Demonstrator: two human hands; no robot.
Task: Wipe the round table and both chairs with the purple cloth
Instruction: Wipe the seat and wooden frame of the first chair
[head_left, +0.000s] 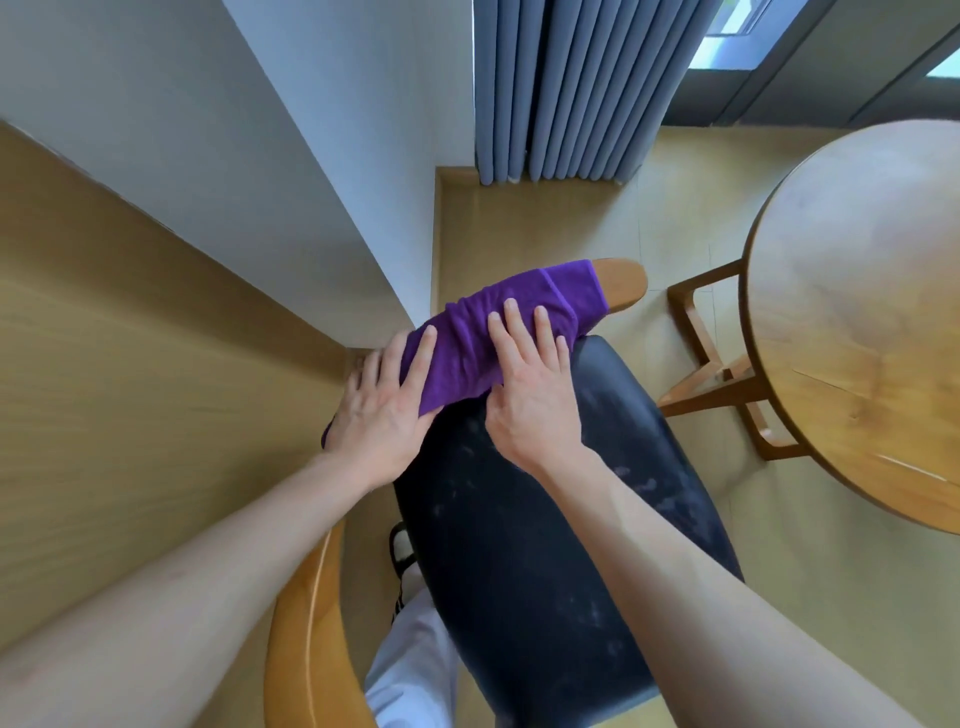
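Corner of a room here: white wall in the upper left of the frame, grey-blue curtain (561, 88) hanging at top centre, pale floor below, and the round wooden surface (872, 291) filling the right edge with nothing visible on it. Centre frame, it's chair time. The purple cloth (498, 332) is draped over the wooden top rail (621, 283) of the dark-seated chair (545, 519), bunched into a long roll whose axis runs from lower left to upper right, following the rail.

Both hands are on it. The left hand (382, 410) sits at the lower-left end, fingers fairly straight and laid over the fabric, pressing rather than clenching. The right hand (530, 379) lies flat across the middle, fingers extended toward the top of the frame, thumb tucked at the cloth's near edge. Neither grip is closed around it; both palms bear down.

The bare stretch of rail pokes out at the upper right, just beyond the cloth's end, so the right hand is the nearer one to carry the wipe that way, along the roll's own axis. The dark seat shows pale smears, so I judge it not yet wiped.
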